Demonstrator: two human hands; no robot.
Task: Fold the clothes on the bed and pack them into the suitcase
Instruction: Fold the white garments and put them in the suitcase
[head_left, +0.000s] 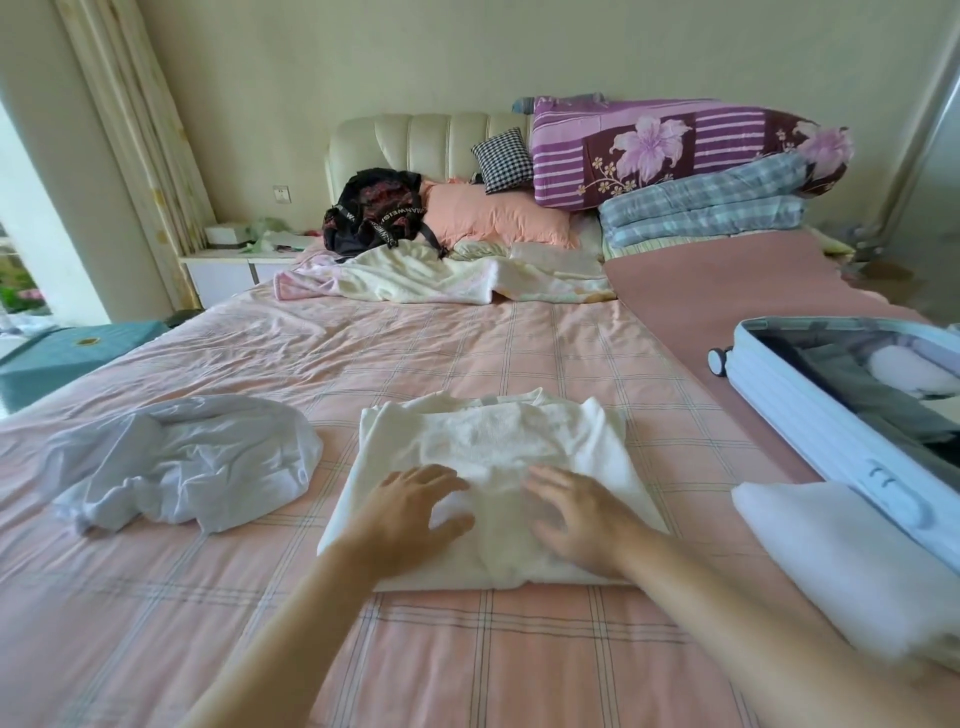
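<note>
Head view looks down the length of a bed (291, 358) covered in a pink checked sheet. Near the bed's front edge, at its middle, lies a cream garment (488, 441), partly folded into a rough rectangle with its neckline toward the headboard. Both hands rest flat on its near half: the left hand (410, 514) and the right hand (576, 519) lie side by side, a little apart, fingers spread wide and gripping nothing. Toward the bed's left edge sits a crumpled white garment (187, 462), unfolded and apart from the cream one. At the right edge an open pale blue suitcase (810, 410) lies flat, with dark and pale items inside that are too blurred to tell apart. A folded white cloth (841, 561) lies against the suitcase's near side, at the bed's front right corner. At the headboard end are a black bag (374, 215), a peach pillow (498, 218) and stacked quilts (685, 156).
</note>
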